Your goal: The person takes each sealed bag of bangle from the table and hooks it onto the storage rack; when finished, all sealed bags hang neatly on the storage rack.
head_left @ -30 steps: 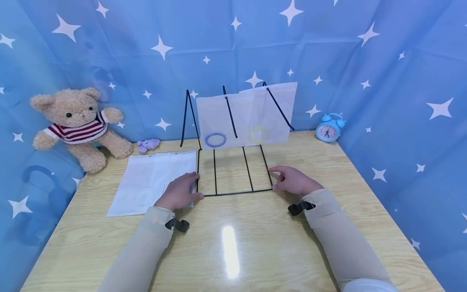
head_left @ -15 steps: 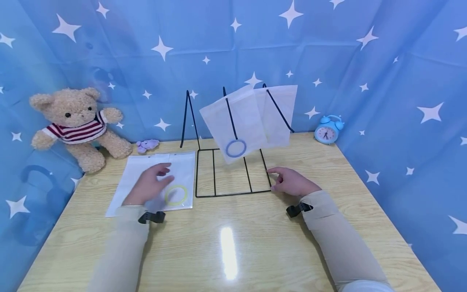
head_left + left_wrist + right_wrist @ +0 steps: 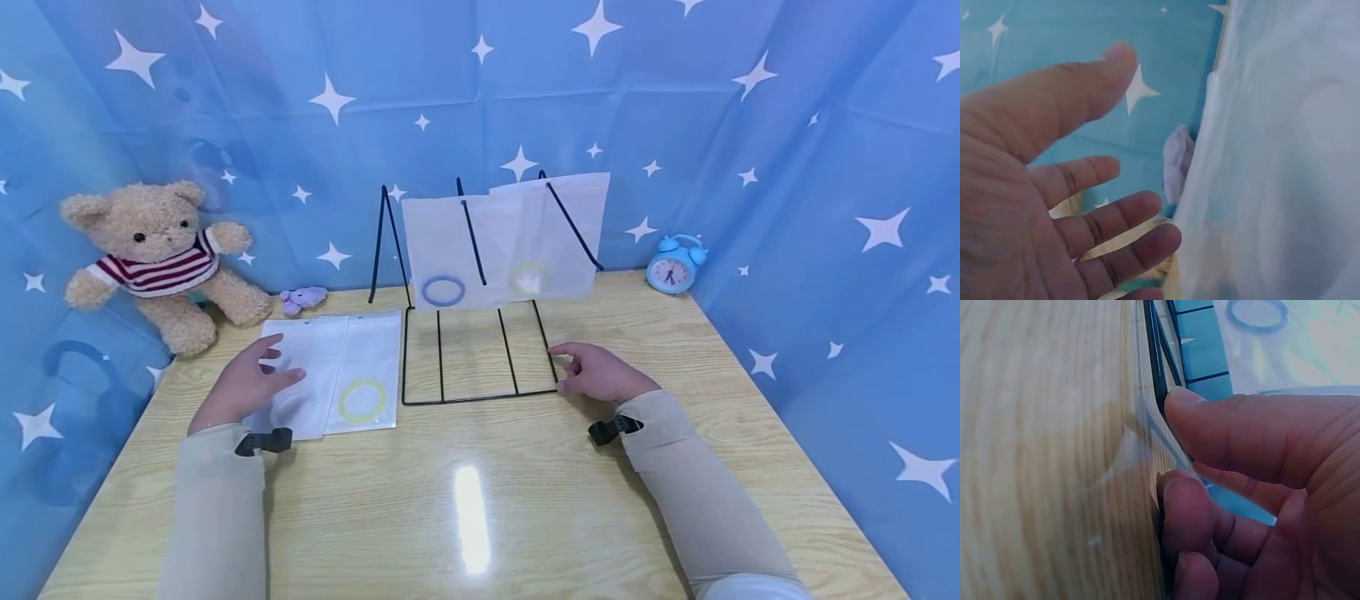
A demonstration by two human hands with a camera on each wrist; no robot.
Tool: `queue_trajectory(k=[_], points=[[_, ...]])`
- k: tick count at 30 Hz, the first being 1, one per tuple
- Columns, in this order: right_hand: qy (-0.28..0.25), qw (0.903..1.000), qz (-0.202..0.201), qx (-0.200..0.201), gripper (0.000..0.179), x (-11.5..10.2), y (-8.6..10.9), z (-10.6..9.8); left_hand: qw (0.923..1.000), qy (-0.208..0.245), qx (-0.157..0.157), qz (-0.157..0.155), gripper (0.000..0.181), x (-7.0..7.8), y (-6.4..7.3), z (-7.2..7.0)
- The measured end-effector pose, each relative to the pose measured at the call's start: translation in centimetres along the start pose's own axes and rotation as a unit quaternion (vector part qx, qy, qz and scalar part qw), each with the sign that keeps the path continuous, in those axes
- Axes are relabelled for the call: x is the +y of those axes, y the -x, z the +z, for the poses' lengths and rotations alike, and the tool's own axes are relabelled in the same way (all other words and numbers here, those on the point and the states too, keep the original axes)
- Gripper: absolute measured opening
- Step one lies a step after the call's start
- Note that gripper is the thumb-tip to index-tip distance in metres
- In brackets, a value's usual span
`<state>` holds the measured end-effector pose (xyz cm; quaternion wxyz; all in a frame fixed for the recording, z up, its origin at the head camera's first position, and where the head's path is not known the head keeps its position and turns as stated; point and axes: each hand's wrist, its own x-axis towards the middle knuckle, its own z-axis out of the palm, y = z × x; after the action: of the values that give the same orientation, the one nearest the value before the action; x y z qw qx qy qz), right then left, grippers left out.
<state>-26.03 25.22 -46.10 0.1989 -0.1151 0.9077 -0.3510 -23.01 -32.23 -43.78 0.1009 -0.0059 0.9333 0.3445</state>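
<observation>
On the table stands a black wire rack (image 3: 480, 397) with three upright prongs. A frosted bag with a blue ring (image 3: 442, 242) hangs from its middle prong, and another with a yellow ring (image 3: 573, 233) from the right one. My right hand (image 3: 603, 372) holds the rack's front right corner, thumb (image 3: 1191, 419) and fingers against the wire. Two overlapping frosted bags lie left of the rack: one with a yellow ring (image 3: 371, 358), the other with a faint pale ring (image 3: 311, 350). My left hand (image 3: 243, 383) hovers over the latter's left edge, fingers spread and holding nothing.
A teddy bear (image 3: 161, 271) in a striped shirt sits at the back left, beside a small purple soft toy (image 3: 303, 299). A blue alarm clock (image 3: 675, 265) stands at the back right. A blue star curtain (image 3: 480, 108) encloses the table.
My left hand has left the rack's left side and moved left over the flat bags. The blue-ring bag swung out to the right, then back. My right hand stays at the rack.
</observation>
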Motion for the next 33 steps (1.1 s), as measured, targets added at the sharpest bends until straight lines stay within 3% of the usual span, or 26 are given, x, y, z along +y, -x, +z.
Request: queue_trajectory(k=[11,22,33], points=[[-0.001,0.9999,0.011,0.001,0.065,-0.1,0.1,0.2,0.9970,-0.009,-0.001,-0.077,0.110,-2.2,-0.5,0.2],[0.000,1.0000,0.008,0.001,0.065,-0.1,0.1,0.2,0.9904,-0.051,0.013,-0.128,0.112,-2.1,0.0,0.1],[0.001,1.0000,0.008,0.004,0.064,-0.1,0.1,0.3,0.9844,-0.087,0.039,-0.148,0.115,-1.4,0.6,0.3]])
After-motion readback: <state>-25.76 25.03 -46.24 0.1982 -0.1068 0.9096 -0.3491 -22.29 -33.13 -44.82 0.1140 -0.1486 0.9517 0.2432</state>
